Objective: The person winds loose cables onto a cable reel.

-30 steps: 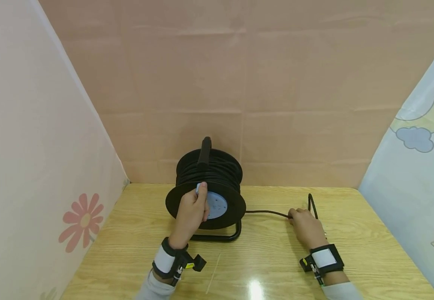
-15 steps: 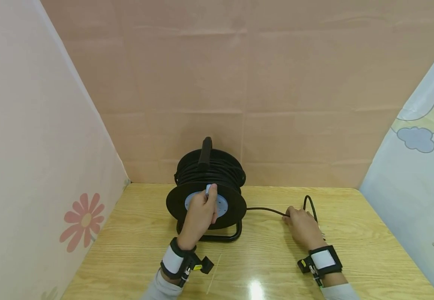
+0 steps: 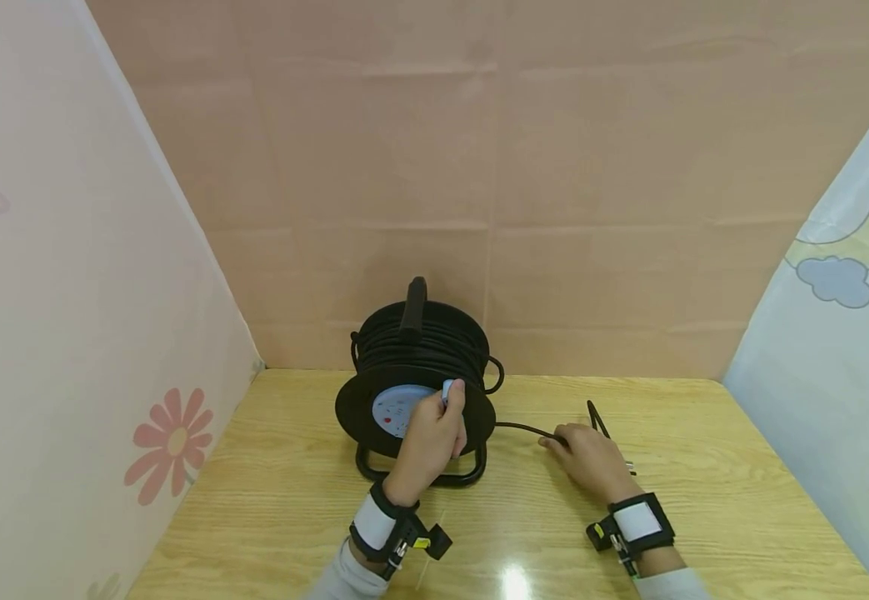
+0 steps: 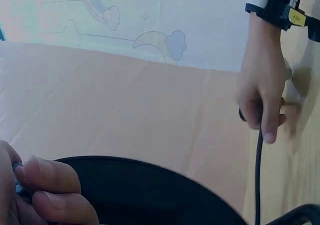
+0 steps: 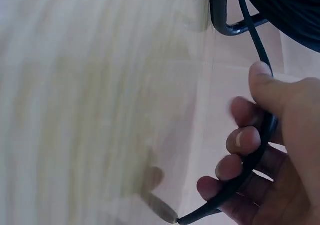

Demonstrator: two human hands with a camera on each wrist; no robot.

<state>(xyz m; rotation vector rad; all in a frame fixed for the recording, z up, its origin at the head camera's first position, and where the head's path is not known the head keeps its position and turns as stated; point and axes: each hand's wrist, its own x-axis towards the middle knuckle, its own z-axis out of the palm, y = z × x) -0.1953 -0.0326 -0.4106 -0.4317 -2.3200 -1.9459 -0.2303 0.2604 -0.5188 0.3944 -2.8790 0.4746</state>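
A black cable reel (image 3: pixel 419 346) stands at the back of the table, wound with black cord. My left hand (image 3: pixel 428 437) grips the light-blue crank knob (image 3: pixel 446 389) at the right of the reel's front disc. In the left wrist view the curled fingers (image 4: pixel 57 185) show beside the dark disc rim. My right hand (image 3: pixel 591 458) holds the cord (image 3: pixel 521 427), which runs from the reel's right side. The right wrist view has the fingers curled round the cord (image 5: pixel 255 155). Beyond that hand the cord bends up, and a metallic end (image 3: pixel 631 467) lies by the wrist.
The reel rests on a black tube stand (image 3: pixel 460 479), with a handle (image 3: pixel 414 310) on top. A small cord loop (image 3: pixel 497 375) sticks out at the drum's right. Brown paper (image 3: pixel 599 208) backs the wooden table (image 3: pixel 277 500); printed panels flank it.
My left hand has swung the crank knob rightward, turning the front disc. The right hand has moved left towards the reel with the cord. A cord loop now bulges at the drum's right.
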